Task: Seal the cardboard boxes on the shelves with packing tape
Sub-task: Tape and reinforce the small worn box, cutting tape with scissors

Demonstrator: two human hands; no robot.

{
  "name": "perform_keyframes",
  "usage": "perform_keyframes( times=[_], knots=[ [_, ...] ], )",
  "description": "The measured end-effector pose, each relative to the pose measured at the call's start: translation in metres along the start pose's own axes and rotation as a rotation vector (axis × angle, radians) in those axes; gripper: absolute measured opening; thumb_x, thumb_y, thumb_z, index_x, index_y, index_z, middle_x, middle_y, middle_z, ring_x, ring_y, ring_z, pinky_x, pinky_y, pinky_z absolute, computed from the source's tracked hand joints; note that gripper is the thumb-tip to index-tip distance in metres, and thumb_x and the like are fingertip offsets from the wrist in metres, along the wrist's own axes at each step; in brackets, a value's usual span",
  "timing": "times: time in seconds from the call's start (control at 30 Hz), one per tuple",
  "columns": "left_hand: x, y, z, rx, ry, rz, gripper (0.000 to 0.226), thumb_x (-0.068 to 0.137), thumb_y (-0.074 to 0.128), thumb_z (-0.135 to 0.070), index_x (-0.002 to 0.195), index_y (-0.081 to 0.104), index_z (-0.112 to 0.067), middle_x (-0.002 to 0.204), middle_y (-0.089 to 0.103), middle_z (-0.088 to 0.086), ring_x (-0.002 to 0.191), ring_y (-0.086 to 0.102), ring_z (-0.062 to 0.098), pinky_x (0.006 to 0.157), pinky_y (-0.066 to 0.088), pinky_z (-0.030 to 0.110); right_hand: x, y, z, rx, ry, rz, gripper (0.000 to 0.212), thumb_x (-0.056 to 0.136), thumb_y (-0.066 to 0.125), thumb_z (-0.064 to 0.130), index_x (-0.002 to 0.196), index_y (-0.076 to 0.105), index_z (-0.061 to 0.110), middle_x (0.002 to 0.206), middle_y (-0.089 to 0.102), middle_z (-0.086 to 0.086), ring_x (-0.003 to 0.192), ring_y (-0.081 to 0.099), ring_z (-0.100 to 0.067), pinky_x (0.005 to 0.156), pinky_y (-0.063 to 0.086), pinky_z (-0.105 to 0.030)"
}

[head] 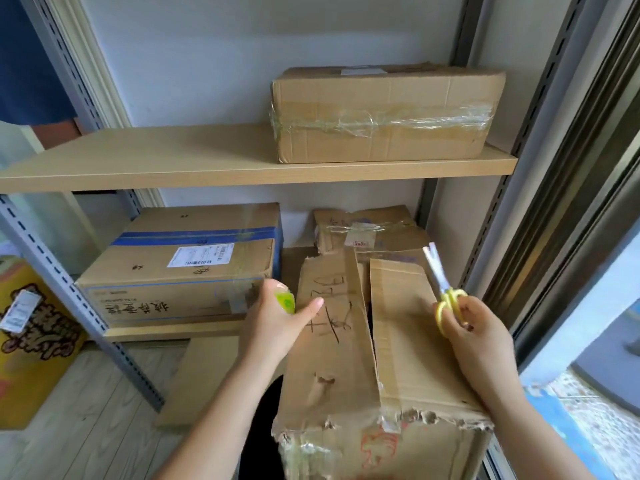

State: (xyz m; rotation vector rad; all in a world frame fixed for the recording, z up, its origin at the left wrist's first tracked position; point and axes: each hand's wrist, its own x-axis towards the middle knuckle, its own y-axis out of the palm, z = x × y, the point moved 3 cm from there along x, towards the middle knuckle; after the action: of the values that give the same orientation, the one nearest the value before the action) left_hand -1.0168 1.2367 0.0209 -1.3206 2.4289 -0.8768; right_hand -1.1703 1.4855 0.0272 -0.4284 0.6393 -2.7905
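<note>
The open cardboard box (374,341) stands in front of the person, its far end at the lower shelf (166,332). Its two long top flaps lie nearly closed, with a dark gap between them. The near edge is torn and ragged, with old tape scraps on it.

The left hand (277,317) holds a roll of packing tape (284,300) with a green core; the fingers curl around it and the thumb points toward the left flap. The right hand (474,337) grips yellow-handled scissors (445,289), blades pointing up and slightly apart.

The cardboard looks worn and soft — I judge the flaps will bend easily and spring up, so they should be pressed flat near the seam, not at the torn edge, where tape will probably stick badly. The tape is thin and clings to itself, so it is better kept tight while pulled.

On the upper shelf (173,161) a taped box (381,116) lies already wrapped; a blue-taped box (183,265) sits on the lower shelf.
</note>
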Motion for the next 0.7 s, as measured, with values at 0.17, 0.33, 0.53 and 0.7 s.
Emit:
perform_keyframes(
  times=[0.17, 0.33, 0.53, 0.7],
  knots=[
    [-0.006, 0.003, 0.014, -0.058, 0.045, -0.05, 0.055, 0.066, 0.086, -0.049, 0.1, 0.046, -0.032, 0.094, 0.057, -0.014, 0.09, 0.06, 0.021, 0.082, 0.053, 0.043, -0.003, 0.012, 0.004, 0.035, 0.043, 0.196, 0.014, 0.09, 0.068, 0.035, 0.085, 0.07, 0.022, 0.076, 0.071, 0.003, 0.076, 0.066, -0.021, 0.066, 0.051, -0.036],
    [-0.019, -0.009, 0.017, -0.124, 0.076, -0.139, 0.068, 0.052, 0.074, -0.066, 0.107, 0.045, -0.04, 0.103, 0.062, -0.011, 0.098, 0.066, 0.015, 0.078, 0.057, 0.047, -0.021, 0.007, 0.007, 0.11, -0.02, 0.104, 0.007, 0.086, 0.073, 0.027, 0.087, 0.068, 0.023, 0.083, 0.074, 0.011, 0.082, 0.07, -0.01, 0.072, 0.052, -0.027],
    [-0.036, -0.017, -0.019, 0.077, 0.217, -0.37, 0.053, 0.065, 0.083, -0.05, 0.103, 0.048, -0.035, 0.085, 0.049, -0.018, 0.077, 0.06, 0.023, 0.06, 0.054, 0.04, -0.023, 0.018, -0.004, 0.02, -0.076, 0.198, 0.023, 0.083, 0.077, 0.017, 0.098, 0.065, 0.029, 0.107, 0.064, 0.039, 0.091, 0.065, 0.007, 0.074, 0.047, -0.007],
    [-0.028, 0.012, 0.008, 0.233, 0.229, -0.387, 0.055, 0.069, 0.084, -0.044, 0.104, 0.048, -0.024, 0.077, 0.047, -0.011, 0.065, 0.062, 0.029, 0.05, 0.051, 0.036, 0.003, 0.03, -0.026, 0.031, -0.021, 0.167, 0.015, 0.092, 0.067, 0.015, 0.094, 0.057, 0.027, 0.128, 0.061, 0.024, 0.098, 0.068, -0.003, 0.082, 0.05, -0.023]
  ],
)
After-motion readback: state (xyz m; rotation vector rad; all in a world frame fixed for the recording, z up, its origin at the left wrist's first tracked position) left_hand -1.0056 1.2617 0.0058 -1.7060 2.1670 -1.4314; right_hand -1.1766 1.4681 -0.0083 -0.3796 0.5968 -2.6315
